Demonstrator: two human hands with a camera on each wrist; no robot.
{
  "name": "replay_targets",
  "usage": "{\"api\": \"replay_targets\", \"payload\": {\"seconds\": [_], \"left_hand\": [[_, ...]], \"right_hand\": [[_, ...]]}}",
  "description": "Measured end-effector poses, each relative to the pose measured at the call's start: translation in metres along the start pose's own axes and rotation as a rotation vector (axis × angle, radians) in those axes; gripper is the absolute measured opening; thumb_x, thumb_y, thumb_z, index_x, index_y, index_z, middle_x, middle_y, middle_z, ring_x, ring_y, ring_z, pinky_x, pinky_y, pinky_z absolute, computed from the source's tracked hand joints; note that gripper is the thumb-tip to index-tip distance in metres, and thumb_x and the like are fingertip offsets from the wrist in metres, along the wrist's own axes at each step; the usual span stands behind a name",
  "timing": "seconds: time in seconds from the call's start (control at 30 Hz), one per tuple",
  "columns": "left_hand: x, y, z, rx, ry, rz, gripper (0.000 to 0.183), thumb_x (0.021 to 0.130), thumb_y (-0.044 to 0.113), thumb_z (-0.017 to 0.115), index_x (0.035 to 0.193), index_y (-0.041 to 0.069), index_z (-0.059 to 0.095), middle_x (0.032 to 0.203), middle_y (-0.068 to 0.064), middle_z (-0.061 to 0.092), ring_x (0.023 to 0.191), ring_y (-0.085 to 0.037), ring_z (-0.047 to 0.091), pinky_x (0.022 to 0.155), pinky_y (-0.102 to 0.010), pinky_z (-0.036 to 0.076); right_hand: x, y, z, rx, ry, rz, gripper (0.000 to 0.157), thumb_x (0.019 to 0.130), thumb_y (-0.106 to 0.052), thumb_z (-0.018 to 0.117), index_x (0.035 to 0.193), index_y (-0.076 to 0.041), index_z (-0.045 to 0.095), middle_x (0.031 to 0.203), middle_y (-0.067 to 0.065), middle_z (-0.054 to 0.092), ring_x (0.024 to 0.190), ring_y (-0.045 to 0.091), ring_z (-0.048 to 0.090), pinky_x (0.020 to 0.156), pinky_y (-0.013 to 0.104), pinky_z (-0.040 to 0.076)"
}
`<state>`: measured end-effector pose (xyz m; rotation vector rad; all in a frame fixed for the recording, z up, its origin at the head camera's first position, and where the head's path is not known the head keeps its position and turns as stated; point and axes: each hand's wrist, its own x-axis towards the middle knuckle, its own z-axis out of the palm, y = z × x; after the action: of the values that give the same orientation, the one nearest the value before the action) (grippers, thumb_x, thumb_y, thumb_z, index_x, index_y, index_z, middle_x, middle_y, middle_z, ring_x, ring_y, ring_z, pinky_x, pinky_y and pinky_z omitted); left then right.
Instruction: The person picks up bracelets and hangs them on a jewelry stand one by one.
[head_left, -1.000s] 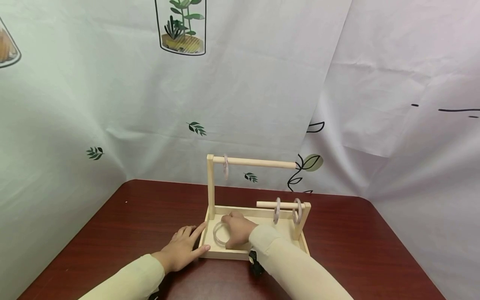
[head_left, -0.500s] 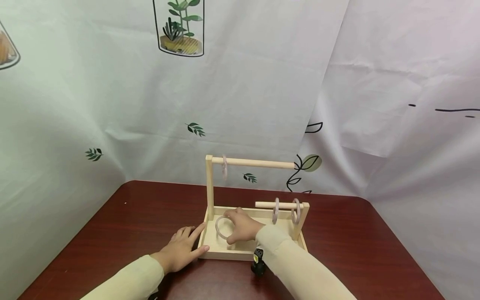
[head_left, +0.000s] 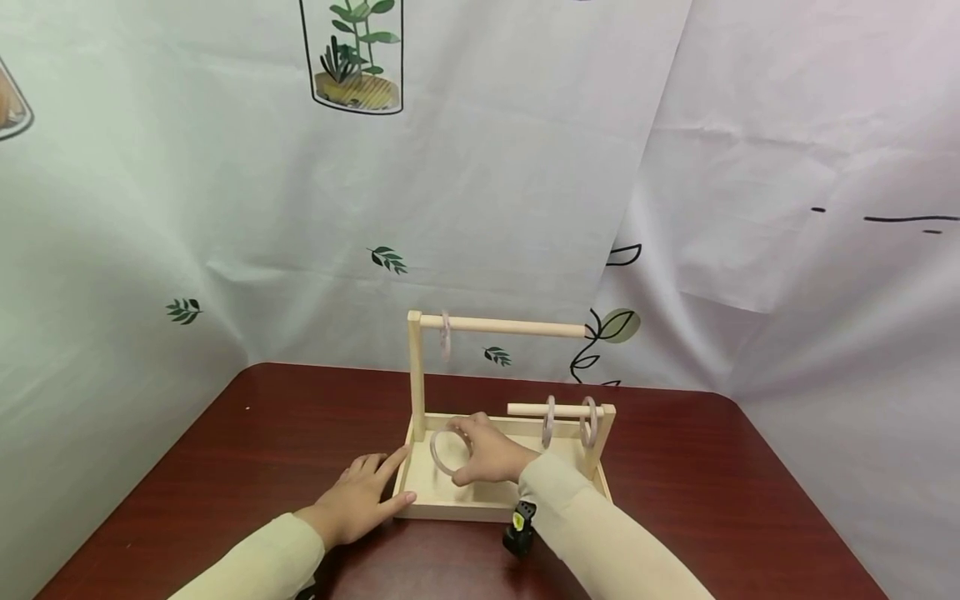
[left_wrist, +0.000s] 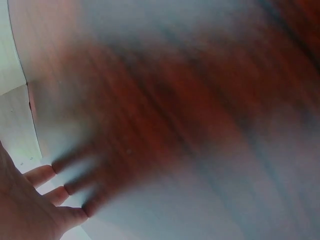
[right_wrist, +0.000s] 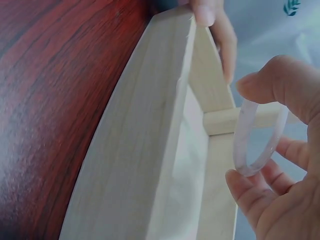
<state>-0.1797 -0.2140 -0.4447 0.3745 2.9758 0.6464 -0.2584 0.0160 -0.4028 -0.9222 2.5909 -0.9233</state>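
Note:
In the head view my right hand (head_left: 491,452) pinches a pale, translucent bangle (head_left: 433,452) between thumb and fingers, over the left half of a light wooden tray (head_left: 450,512). The right wrist view shows that bangle tilted up, thumb on its upper rim and fingertips at its lower side. My left hand (head_left: 360,498) lies by the tray's left end, fingers spread, with index finger and thumb touching the wall. A tall post at that end carries a long wooden bar (head_left: 517,326) with one bangle (head_left: 446,337). Two more bangles, one here (head_left: 548,422), hang on the short bar (head_left: 525,409).
The tray stands on a dark red-brown table (head_left: 300,417). Both bars have a free end: the long one at the right, the short one at the left. A patterned white cloth (head_left: 510,183) hangs behind the table. A small black device (head_left: 519,530) sits under my right wrist.
My right hand has raised the bangle from lying in the tray to a tilted pose above it, shifting slightly up and right. The left hand keeps its place; the view drifts a little.

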Motion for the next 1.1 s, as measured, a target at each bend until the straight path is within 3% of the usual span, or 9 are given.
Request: {"api": "replay_targets", "payload": {"seconds": [0.4, 0.63, 0.87, 1.1], "left_hand": [[0.0, 0.001, -0.001, 0.007, 0.0, 0.012, 0.074, 0.092, 0.06, 0.05, 0.152, 0.019, 0.033, 0.134, -0.02, 0.047, 0.127, -0.045, 0.039, 0.098, -0.065, 0.032], [0.0, 0.002, -0.002, 0.02, 0.005, 0.013, 0.074, 0.092, 0.061, 0.05, 0.151, 0.019, 0.034, 0.133, -0.019, 0.047, 0.127, -0.044, 0.04, 0.099, -0.064, 0.033], [0.0, 0.003, -0.002, 0.037, 0.01, 0.008, 0.074, 0.092, 0.062, 0.05, 0.151, 0.019, 0.035, 0.132, -0.018, 0.048, 0.126, -0.043, 0.041, 0.097, -0.061, 0.037], [0.0, 0.002, -0.002, 0.038, 0.015, 0.0, 0.075, 0.091, 0.062, 0.051, 0.15, 0.019, 0.036, 0.131, -0.018, 0.049, 0.125, -0.042, 0.042, 0.095, -0.062, 0.038]], "right_hand": [[-0.011, -0.015, -0.002, 0.218, 0.022, 0.005, 0.073, 0.067, -0.01, 0.079, 0.133, -0.006, 0.049, 0.121, 0.014, 0.045, 0.111, 0.023, 0.047, 0.08, 0.03, 0.048], [-0.018, -0.022, -0.005, 0.412, 0.057, 0.009, 0.073, 0.071, -0.007, 0.078, 0.136, -0.005, 0.047, 0.125, 0.02, 0.044, 0.119, 0.035, 0.046, 0.082, 0.033, 0.05], [-0.028, -0.033, -0.014, 0.535, 0.083, 0.009, 0.071, 0.074, -0.004, 0.076, 0.138, -0.008, 0.046, 0.128, 0.013, 0.044, 0.118, 0.03, 0.046, 0.083, 0.034, 0.051], [-0.033, -0.038, -0.027, 0.57, 0.118, -0.032, 0.071, 0.076, -0.004, 0.074, 0.14, -0.008, 0.044, 0.13, 0.011, 0.044, 0.12, 0.027, 0.046, 0.09, 0.036, 0.049]]}}
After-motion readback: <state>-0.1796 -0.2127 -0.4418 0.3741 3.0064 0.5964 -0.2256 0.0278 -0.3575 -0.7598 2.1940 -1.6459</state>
